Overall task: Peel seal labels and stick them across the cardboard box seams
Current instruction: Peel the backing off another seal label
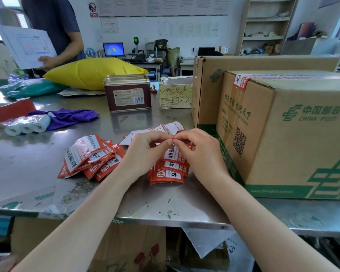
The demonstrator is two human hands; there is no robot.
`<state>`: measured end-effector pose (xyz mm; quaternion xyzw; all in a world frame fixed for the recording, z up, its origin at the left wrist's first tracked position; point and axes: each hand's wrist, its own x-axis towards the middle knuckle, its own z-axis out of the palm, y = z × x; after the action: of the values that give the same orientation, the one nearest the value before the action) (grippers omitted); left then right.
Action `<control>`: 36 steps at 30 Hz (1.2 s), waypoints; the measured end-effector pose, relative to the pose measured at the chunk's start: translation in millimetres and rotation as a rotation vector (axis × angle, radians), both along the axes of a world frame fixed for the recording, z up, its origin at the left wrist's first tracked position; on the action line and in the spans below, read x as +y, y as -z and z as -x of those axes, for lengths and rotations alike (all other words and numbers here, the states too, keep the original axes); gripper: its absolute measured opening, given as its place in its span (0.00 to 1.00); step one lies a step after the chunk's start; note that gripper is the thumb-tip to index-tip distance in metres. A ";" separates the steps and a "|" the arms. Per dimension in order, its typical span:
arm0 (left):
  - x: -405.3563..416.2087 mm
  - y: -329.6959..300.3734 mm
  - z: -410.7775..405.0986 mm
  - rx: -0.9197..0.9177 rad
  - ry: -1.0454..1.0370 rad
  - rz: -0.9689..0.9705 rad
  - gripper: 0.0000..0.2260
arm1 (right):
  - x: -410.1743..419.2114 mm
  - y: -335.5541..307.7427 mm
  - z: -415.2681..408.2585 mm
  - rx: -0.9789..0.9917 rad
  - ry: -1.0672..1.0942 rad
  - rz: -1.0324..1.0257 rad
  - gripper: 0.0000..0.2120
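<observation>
Both the left hand (145,152) and right hand (196,152) pinch one seal label (172,154) between them above the table (37,163)

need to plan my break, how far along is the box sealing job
Done: the near cardboard box already has a seal label folded over its top front edge. In hand: the left hand and right hand pinch one label at its corner, apparently peeling it. Left: sticking that one on, plus a loose pile of labels on the steel table. The rear box top is hard to judge.
</observation>
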<state>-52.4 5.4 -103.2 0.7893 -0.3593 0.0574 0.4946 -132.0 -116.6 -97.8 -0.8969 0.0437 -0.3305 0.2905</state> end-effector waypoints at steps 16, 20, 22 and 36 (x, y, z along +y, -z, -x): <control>0.3 0.2 2.2 -0.008 0.001 0.015 0.07 | -0.9 2.0 -1.9 -0.051 0.028 -0.004 0.09; -0.7 -0.4 2.4 -0.015 -0.016 0.018 0.06 | -1.2 0.8 -2.5 -0.040 0.031 -0.073 0.08; -0.9 -1.0 3.0 0.012 -0.039 0.052 0.06 | -1.8 0.0 -2.4 -0.055 0.024 -0.152 0.07; -1.0 -7.0 10.9 0.321 0.044 0.198 0.08 | -0.3 -0.4 -3.9 -0.007 -0.086 -0.339 0.06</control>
<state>-63.2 4.3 -96.2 0.7277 -0.2855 -0.0453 0.6220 -128.1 -117.0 -97.4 -0.8348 0.0594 -0.3090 0.4517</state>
